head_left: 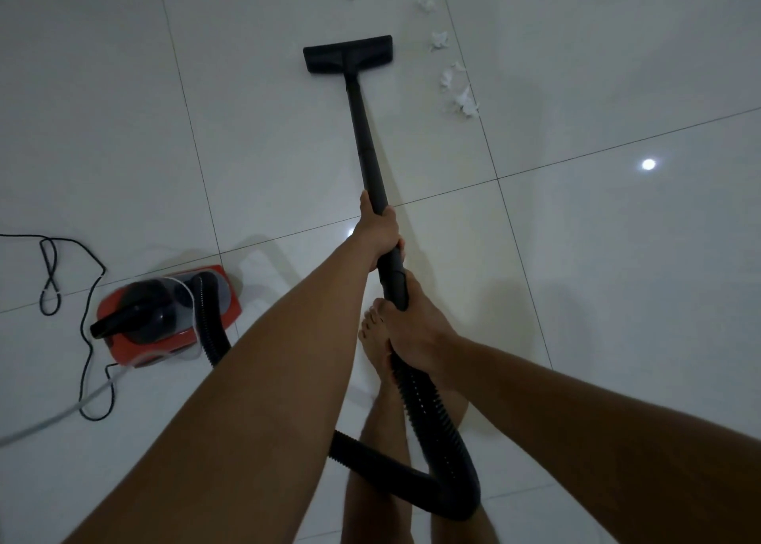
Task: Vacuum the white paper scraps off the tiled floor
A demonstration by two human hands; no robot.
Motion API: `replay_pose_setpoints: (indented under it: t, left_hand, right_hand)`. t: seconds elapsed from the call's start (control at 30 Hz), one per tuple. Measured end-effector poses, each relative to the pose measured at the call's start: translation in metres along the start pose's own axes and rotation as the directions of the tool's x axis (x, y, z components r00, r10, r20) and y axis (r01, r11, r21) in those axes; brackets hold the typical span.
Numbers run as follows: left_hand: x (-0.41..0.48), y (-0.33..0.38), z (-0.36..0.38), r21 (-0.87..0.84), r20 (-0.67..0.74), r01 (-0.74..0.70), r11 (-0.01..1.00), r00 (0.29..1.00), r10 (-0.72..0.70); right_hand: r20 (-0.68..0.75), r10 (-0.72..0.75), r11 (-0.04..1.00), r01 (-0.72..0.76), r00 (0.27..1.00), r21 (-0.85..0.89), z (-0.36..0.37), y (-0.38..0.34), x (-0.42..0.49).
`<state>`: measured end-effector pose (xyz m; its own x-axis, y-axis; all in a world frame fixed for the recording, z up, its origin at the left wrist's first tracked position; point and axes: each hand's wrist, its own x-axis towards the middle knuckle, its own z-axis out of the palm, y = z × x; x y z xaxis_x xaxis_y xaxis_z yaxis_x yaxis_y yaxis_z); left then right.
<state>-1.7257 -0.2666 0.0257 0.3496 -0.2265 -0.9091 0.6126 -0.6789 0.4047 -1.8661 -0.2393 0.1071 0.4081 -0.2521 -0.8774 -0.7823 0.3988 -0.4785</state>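
Red canister (164, 317) at near left; your left hand (381, 234) wraps the black wand (359, 123) mid-shaft, your right hand (416, 329) clasps its hose (432, 412) end, and white paper scraps (465, 103) lie farther right, near the floor head (348, 54).

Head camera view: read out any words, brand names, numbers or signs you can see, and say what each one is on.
No readable text in this view.
Red vacuum canister: no brand, label or number legible; any marking is too dim and small to tell.
Floor head, black wand, ribbed hose: plain black, nothing printed shows.
Tiled floor and paper scraps: blank.
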Motion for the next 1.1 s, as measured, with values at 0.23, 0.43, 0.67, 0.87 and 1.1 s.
replay_pose_setpoints:
  t: [0.23, 0.43, 0.67, 0.87, 1.1]
  left_hand:
    - [-0.011, 0.0, -0.001, 0.01, 0.016, 0.016, 1.0, 1.0, -0.016]
    - [-0.013, -0.006, 0.007, 0.013, 0.037, -0.005, 1.0, 0.999, 0.004]
    - [0.007, 0.013, 0.003, 0.013, 0.031, -0.015, 1.0, 0.999, 0.015]
    - [0.033, 0.049, -0.008, 0.028, 0.03, -0.021, 0.999, 0.999, 0.02]
    - [0.063, 0.083, -0.014, 0.071, 0.033, -0.046, 0.996, 0.999, 0.043]
  right_hand:
    - [0.0, 0.046, 0.998, -0.046, 0.999, 0.044, 0.003, 0.0, -0.007]
    - [-0.01, 0.04, 0.998, -0.04, 0.999, 0.046, -0.002, 0.008, -0.01]
    - [-0.033, -0.009, 1.0, 0.009, 0.999, -0.003, -0.003, -0.008, 0.011]
    - [-0.039, -0.05, 0.999, 0.05, 0.998, -0.017, -0.004, -0.042, 0.039]
    - [-0.059, -0.048, 0.999, 0.047, 0.997, -0.022, -0.006, -0.073, 0.067]
